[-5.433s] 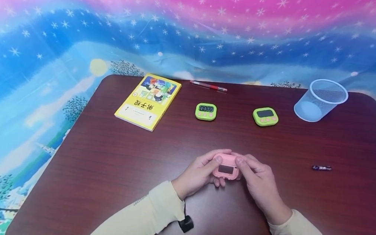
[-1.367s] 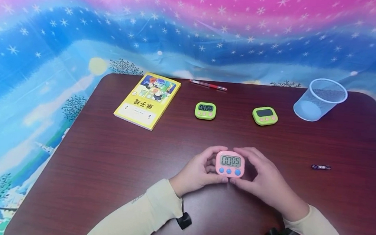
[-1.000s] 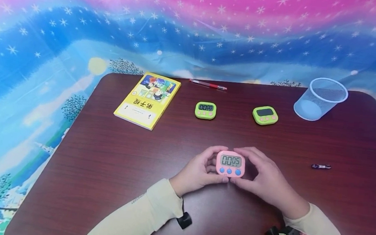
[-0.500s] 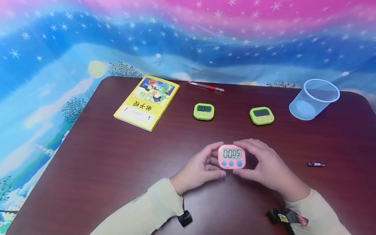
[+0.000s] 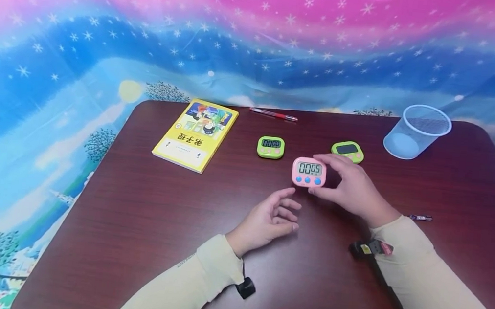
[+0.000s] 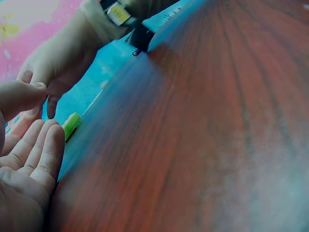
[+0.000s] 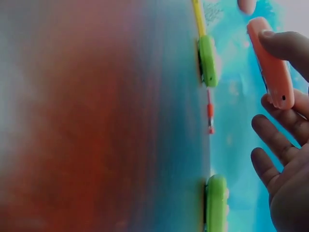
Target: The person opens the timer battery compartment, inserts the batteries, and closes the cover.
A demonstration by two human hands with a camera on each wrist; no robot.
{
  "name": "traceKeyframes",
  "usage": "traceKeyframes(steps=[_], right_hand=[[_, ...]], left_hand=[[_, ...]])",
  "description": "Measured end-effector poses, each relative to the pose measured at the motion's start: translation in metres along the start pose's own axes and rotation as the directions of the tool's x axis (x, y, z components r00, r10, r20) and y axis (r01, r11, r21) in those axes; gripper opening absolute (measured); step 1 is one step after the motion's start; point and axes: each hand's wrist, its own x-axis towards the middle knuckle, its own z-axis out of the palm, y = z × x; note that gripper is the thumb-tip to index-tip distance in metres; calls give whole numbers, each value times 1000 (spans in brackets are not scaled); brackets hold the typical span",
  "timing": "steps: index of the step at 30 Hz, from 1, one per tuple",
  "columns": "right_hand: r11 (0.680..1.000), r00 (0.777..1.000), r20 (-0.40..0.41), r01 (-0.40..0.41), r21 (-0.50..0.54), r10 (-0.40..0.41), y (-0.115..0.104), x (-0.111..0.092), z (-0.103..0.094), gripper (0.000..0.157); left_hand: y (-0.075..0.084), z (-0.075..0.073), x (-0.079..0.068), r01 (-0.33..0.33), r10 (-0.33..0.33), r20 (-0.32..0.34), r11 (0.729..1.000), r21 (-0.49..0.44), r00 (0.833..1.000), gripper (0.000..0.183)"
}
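A pink digital timer [image 5: 309,172] with blue buttons reads 00 05 in the head view. My right hand [image 5: 355,189] pinches it between thumb and fingers at its right side; the right wrist view shows the timer [image 7: 273,63] edge-on, raised off the table. My left hand [image 5: 268,221] is apart from it, nearer the table's front, fingers loosely bent with nothing in them. Beyond the pink timer lie two green timers: the left one [image 5: 270,147] shows 00 00, while the right one [image 5: 347,150] has a dark screen and is partly covered by my right hand.
A yellow book [image 5: 195,135] lies at the back left, with a red pen [image 5: 274,114] along the back edge. The blue mesh basket [image 5: 417,132] stands at the back right. A small dark battery-like cylinder [image 5: 420,218] lies beside my right sleeve.
Earlier both hands held the pink timer, first with its back up, then its screen up. My left hand has let go, and my right hand has carried the timer forward.
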Motion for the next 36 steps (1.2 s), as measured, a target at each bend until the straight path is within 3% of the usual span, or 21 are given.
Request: traceKeyframes(steps=[5, 12, 18, 26, 36], right_hand=[[996, 997, 17, -76, -45, 77, 14, 23, 1, 76], [976, 999, 44, -10, -215, 20, 30, 52, 2, 75], [955, 990, 119, -39, -294, 77, 38, 67, 0, 74], [938, 962, 224, -74, -339, 156, 39, 79, -4, 70], [949, 954, 229, -121, -291, 192, 41, 83, -4, 77]], left_hand=[[-1, -1, 0, -3, 3, 8, 1000, 11, 1000, 75], [-2, -1, 1, 15, -16, 14, 999, 37, 1000, 71], [-3, -2, 0, 7, -9, 29, 999, 51, 1000, 68], [-2, -2, -1, 17, -19, 44, 998, 61, 999, 65], [-1, -3, -1, 7, -10, 45, 996, 84, 999, 62]])
